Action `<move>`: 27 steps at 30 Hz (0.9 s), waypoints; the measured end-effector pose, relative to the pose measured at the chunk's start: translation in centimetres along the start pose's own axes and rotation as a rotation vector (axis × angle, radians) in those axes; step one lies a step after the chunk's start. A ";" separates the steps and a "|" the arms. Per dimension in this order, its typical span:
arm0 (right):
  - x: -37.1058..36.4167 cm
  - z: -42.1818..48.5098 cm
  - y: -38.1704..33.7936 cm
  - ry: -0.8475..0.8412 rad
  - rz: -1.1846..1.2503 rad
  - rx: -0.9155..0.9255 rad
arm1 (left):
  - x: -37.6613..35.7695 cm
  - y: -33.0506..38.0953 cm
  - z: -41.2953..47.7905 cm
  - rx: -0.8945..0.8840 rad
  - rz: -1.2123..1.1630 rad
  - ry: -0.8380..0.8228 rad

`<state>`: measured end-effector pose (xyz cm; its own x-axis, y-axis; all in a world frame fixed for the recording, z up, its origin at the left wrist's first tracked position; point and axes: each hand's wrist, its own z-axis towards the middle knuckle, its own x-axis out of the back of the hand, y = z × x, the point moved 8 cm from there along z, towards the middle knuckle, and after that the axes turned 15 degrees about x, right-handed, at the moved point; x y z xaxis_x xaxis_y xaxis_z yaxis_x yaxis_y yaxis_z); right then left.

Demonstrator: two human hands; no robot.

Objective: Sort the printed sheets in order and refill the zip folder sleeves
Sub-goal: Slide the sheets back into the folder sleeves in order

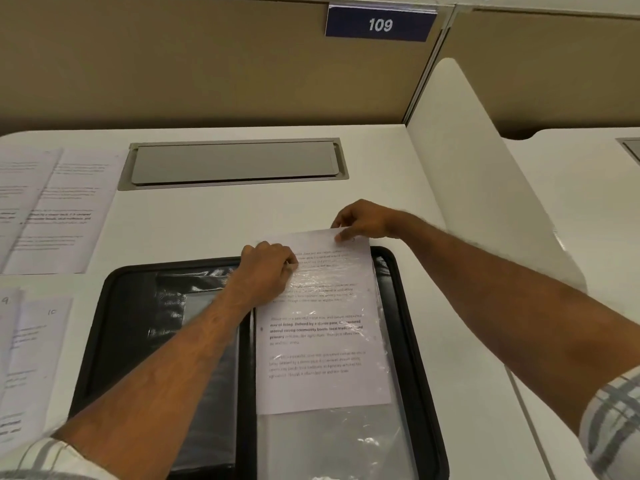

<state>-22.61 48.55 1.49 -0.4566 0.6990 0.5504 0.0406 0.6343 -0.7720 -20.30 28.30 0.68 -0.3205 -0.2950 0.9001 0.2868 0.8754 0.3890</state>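
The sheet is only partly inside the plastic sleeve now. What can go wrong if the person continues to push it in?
1. The right hand pinches only the far corner of the printed sheet, so pushing may buckle or crease it.
2. The clear sleeve looks thin and wrinkled; the sheet's lower edge may catch.
3. The left hand holds the sleeve's mouth at one side only, so the sheet may go in crooked.
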 end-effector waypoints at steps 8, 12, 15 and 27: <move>-2.4 -1.2 -1.4 -0.102 -0.128 0.089 | 0.5 0.1 -0.4 0.013 0.015 0.087; -3.5 -2.1 -1.5 -0.163 -0.153 0.065 | 0.6 0.2 -0.5 0.023 0.034 0.105; -4.0 -2.6 -1.9 -0.196 -0.176 0.060 | 0.6 0.3 -0.5 0.021 0.036 0.112; -5.5 -2.3 -1.6 -0.270 -0.329 0.012 | 0.5 0.3 -0.8 0.013 0.018 0.116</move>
<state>-18.13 44.47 0.43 -0.6602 0.3474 0.6659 -0.1556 0.8041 -0.5738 -19.72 28.10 1.43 -0.2087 -0.3205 0.9240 0.2794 0.8859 0.3704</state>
